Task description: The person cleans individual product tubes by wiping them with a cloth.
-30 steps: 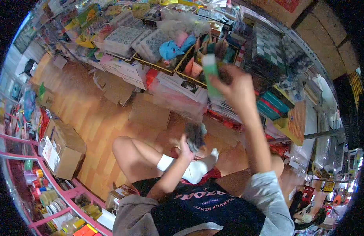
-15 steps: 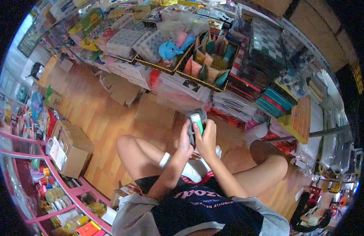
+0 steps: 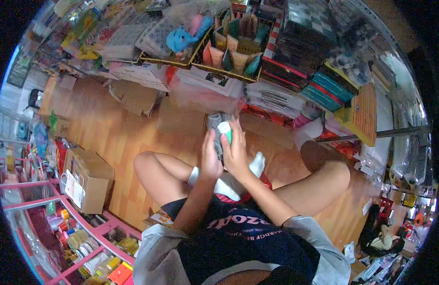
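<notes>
My right hand (image 3: pixel 236 149) is wrapped round a small white and green object (image 3: pixel 225 130), its thumb lying along the near side. Against its left side is a grey, fuzzy-looking item (image 3: pixel 213 121), partly hidden between my hands. My left hand (image 3: pixel 210 154) rests with its fingers fairly straight against the left side of the grey item. Both hands are raised in front of my crossed legs, above my white-socked feet (image 3: pixel 227 186). What the grey item is cannot be made out.
Ahead stands a shelf with a basket of coloured envelopes (image 3: pixel 238 59), a blue plush toy (image 3: pixel 180 39) and stacked boxes. A cardboard box (image 3: pixel 93 178) stands on the wooden floor (image 3: pixel 122 137) at left, beside a pink rack (image 3: pixel 72 209).
The view has shifted, so shelf and hands appear higher and further left. My left hand's fingers look straighter, and the white and green object leans more to the left.
</notes>
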The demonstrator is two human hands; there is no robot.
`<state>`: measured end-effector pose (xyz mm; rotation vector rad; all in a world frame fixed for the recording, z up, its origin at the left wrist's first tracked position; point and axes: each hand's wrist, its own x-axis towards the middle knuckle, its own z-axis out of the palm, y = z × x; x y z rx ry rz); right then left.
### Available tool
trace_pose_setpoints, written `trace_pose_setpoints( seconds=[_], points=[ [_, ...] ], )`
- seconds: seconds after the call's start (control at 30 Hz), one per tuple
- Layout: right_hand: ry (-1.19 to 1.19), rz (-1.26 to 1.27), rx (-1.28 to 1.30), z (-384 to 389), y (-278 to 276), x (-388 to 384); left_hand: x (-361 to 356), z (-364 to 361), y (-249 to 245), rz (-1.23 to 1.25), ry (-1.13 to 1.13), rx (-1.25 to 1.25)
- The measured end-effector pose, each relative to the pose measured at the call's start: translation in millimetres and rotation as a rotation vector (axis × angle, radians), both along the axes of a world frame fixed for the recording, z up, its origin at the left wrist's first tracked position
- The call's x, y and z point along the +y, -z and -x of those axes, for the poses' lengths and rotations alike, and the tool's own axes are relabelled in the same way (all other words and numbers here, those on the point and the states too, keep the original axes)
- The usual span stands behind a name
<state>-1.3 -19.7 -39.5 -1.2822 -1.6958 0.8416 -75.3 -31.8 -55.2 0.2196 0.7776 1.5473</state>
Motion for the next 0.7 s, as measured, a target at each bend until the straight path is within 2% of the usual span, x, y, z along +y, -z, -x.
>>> trace_pose_setpoints(
  seconds=[0.07,0.1,0.17,0.23,0.3,0.33,0.37,0.43,0.47,0.5,0.53,0.57,0.63,0.7],
  points=[
    [0.002,-0.01,0.118,2,3,-2,-5,2,-21,-0.087,0.028,0.203],
    [0.018,0.001,0.171,2,4,-1,-7,-2,-23,-0.082,0.02,0.2],
    [-0.031,0.078,0.191,-6,6,3,-14,-9,-25,-0.248,0.04,0.715],
    [-0.094,0.133,0.209,-11,9,10,-18,-11,-17,-0.304,0.094,0.734],
    [-0.012,0.435,0.645,-12,9,16,-28,-13,-18,-0.277,0.156,0.963],
    [0.053,0.45,0.634,-18,6,22,-32,-14,-14,-0.219,0.244,1.008],
    [0.129,0.468,0.616,-23,8,27,-35,-15,-7,-0.213,0.245,1.002],
    [0.177,0.663,0.853,-34,-12,33,-37,-19,-2,-0.095,0.194,0.68],
    [0.167,0.692,0.886,-41,-14,36,-36,-19,-2,-0.022,0.141,0.318],
    [0.159,0.721,0.92,-47,-15,38,-32,-14,0,-0.01,0.141,0.313],
    [0.143,0.77,0.998,-49,-22,38,-27,-5,4,-0.041,0.131,0.099],
    [0.02,0.784,1.06,-53,-32,34,-22,0,7,-0.072,0.118,-0.113],
    [-0.012,0.708,1.171,-44,-39,29,-14,3,-9,-0.098,0.068,-0.023],
    [0.021,0.743,1.123,-37,-22,23,-10,1,-24,-0.128,0.017,0.074]
  ],
)
